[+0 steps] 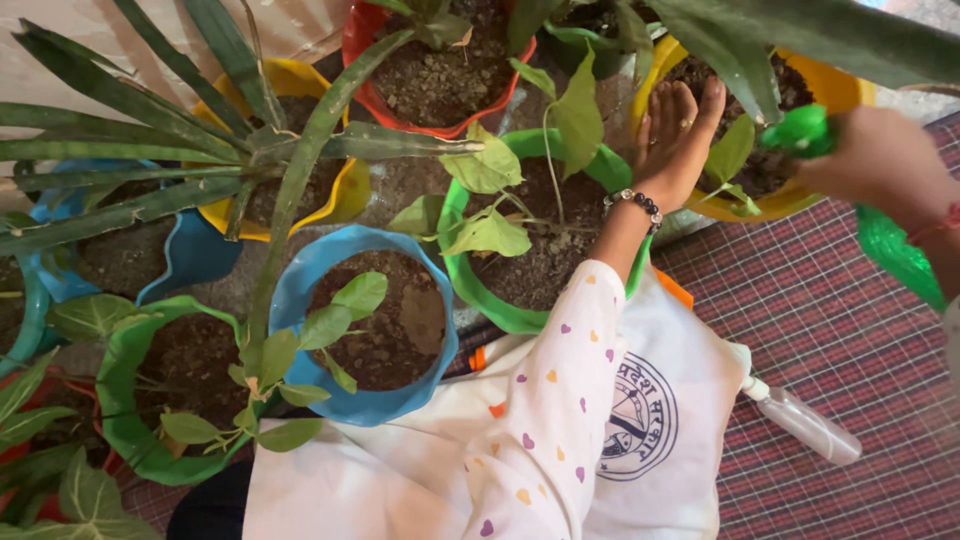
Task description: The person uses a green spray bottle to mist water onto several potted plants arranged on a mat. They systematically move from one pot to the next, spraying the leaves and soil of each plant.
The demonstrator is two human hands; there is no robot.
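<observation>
We see the yellow pot (845,92) at the upper right, filled with dark soil, its rim partly hidden by long green leaves crossing over it. Our left hand (678,135) lies flat with fingers spread apart on the near-left edge of that pot, clamped on nothing; a beaded bracelet (634,204) circles the wrist, and a white sleeve (560,400) dotted with small hearts runs back from it. Our right hand (880,165) is wrapped around a green spray bottle (890,245), whose nozzle (800,130) sits just over the pot's soil; the picture is blurred there.

Room around the pot is tight on the left: a green pot (480,290) with broad leaves touches or nearly touches it, a red pot (440,65) stands above that, and a blue pot (370,325) sits further left. More pots, yellow, blue and green, crowd the left side under a spiky plant (200,150). To the right and below, a checked maroon mat (840,340) lies open. On it rests a clear spray bottle (805,420) on its side, beside a white cloth bag (660,420) bearing a round blue emblem.
</observation>
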